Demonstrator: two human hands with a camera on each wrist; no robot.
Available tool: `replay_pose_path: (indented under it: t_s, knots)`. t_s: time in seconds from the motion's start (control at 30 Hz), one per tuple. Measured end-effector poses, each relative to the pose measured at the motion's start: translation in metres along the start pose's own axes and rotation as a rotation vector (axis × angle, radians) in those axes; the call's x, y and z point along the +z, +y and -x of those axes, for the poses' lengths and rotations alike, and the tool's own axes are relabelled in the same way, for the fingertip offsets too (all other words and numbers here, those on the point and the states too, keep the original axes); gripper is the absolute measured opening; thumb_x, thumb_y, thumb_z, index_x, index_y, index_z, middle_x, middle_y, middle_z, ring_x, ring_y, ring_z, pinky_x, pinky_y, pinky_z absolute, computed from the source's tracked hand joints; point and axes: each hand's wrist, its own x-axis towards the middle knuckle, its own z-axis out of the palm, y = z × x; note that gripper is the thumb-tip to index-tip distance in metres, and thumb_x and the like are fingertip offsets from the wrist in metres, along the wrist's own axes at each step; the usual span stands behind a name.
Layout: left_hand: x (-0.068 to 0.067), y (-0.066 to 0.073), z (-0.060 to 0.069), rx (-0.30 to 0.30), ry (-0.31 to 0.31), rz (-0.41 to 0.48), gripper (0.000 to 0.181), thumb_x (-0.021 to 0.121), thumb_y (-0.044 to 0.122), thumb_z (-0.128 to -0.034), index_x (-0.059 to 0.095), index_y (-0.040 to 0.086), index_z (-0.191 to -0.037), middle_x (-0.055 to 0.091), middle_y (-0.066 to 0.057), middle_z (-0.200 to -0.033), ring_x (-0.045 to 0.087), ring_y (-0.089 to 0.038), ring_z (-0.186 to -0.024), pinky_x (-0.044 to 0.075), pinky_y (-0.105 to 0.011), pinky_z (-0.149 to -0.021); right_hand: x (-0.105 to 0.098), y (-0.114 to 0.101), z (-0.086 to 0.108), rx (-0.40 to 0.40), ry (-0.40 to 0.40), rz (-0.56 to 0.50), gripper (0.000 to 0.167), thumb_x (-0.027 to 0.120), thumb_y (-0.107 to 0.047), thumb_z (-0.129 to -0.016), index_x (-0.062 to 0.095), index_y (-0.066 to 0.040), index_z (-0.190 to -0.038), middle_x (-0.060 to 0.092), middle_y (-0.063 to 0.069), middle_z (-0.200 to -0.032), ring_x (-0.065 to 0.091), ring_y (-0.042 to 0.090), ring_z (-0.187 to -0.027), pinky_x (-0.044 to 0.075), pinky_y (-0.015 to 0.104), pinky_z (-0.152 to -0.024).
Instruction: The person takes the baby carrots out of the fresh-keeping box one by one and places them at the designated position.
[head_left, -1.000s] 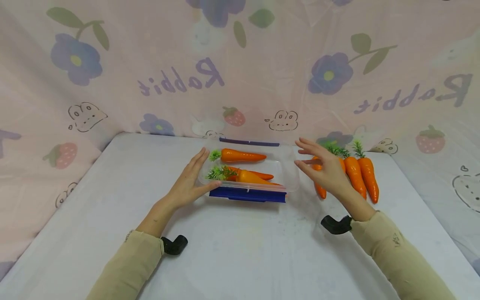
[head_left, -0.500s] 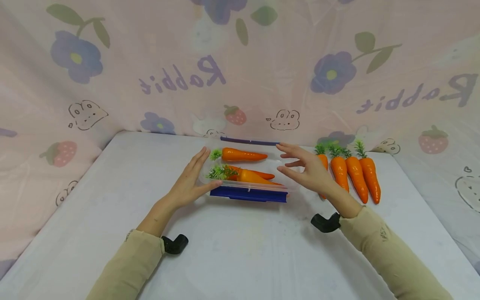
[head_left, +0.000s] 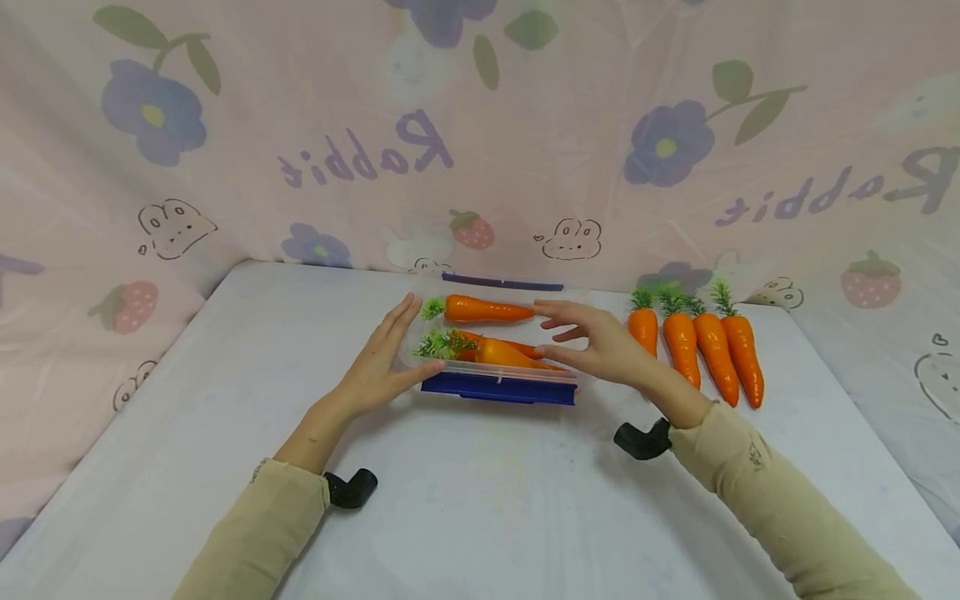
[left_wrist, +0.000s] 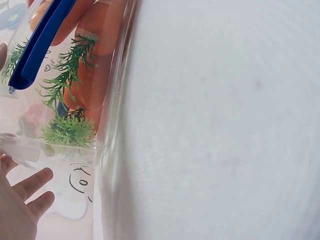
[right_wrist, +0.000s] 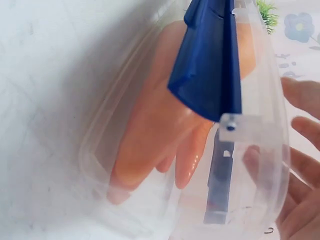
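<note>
A clear container (head_left: 480, 367) with blue latches on its long sides, the near one (head_left: 498, 388) hanging down, holds three carrots with green tops. One carrot (head_left: 486, 309) lies along the far side; a yellower one (head_left: 504, 353) rests over another near the front. My left hand (head_left: 371, 371) is against the container's left end, fingers spread, thumb at the near rim. Above the right end my right hand (head_left: 600, 343) reaches in, thumb and fingers apart, near the carrot tips. In the right wrist view those fingers (right_wrist: 252, 155) show partly through the clear wall; whether they touch a carrot, I cannot tell.
Several orange carrots (head_left: 712, 354) lie side by side to the right of the container, beyond my right forearm. A patterned cloth (head_left: 495, 167) hangs behind the white table (head_left: 480, 500). Black pieces (head_left: 351, 488) are worn at both wrists.
My right hand has moved left from beside the loose carrots to over the container's right end, and somewhat lower. The left hand and the container have stayed in place.
</note>
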Motion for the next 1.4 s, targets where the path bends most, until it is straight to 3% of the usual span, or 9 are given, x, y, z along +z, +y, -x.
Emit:
replay_pose_path:
  t_s: [0.37,0.5,0.8,1.07,1.4]
  knots:
    - [0.0,-0.002,0.001,0.007,0.009,0.015,0.09,0.062,0.053,-0.0869,0.009,0.029,-0.155,0.004,0.0,-0.163,0.01,-0.029,-0.148,0.018,-0.062,-0.114,0.003,-0.001,-0.011,-0.013,-0.17,-0.042,0.054,0.071,-0.017,-0.087,0.053,-0.006,-0.137,0.049,0.015,-0.142,0.061,0.034,-0.112,0.055,0.038,-0.087]
    - [0.0,-0.002,0.001,0.011,0.004,0.022,0.09,0.062,0.054,-0.0869,0.009,0.029,-0.155,0.003,0.001,-0.163,0.009,-0.03,-0.148,0.018,-0.062,-0.114,0.003,0.002,-0.014,-0.018,-0.215,-0.057,0.05,0.07,-0.014,-0.088,0.055,-0.006,-0.135,0.052,0.015,-0.14,0.063,0.031,-0.11,0.056,0.036,-0.085]
    - [0.001,-0.003,0.0,0.018,0.003,0.033,0.09,0.062,0.054,-0.087,0.009,0.029,-0.155,0.001,0.006,-0.162,0.009,-0.029,-0.148,0.017,-0.062,-0.114,0.001,0.002,-0.022,0.046,-0.334,-0.1,0.047,0.069,-0.011,-0.088,0.056,-0.002,-0.133,0.054,0.016,-0.138,0.064,0.028,-0.111,0.055,0.035,-0.088]
    - [0.002,-0.004,0.0,0.016,0.006,0.031,0.09,0.062,0.054,-0.0869,0.008,0.03,-0.155,0.001,0.008,-0.162,0.008,-0.029,-0.148,0.017,-0.061,-0.114,-0.001,0.001,-0.027,0.088,-0.407,-0.072,0.043,0.067,-0.013,-0.089,0.059,-0.006,-0.131,0.06,0.013,-0.131,0.064,0.026,-0.111,0.054,0.035,-0.09]
    - [0.001,-0.003,0.001,0.033,0.016,0.032,0.091,0.064,0.052,-0.0865,0.009,0.028,-0.155,0.002,0.004,-0.162,0.009,-0.03,-0.148,0.017,-0.062,-0.114,0.0,0.004,-0.032,0.107,-0.508,-0.118,0.046,0.062,-0.013,-0.093,0.052,-0.003,-0.136,0.054,0.015,-0.137,0.06,0.028,-0.117,0.049,0.04,-0.099]
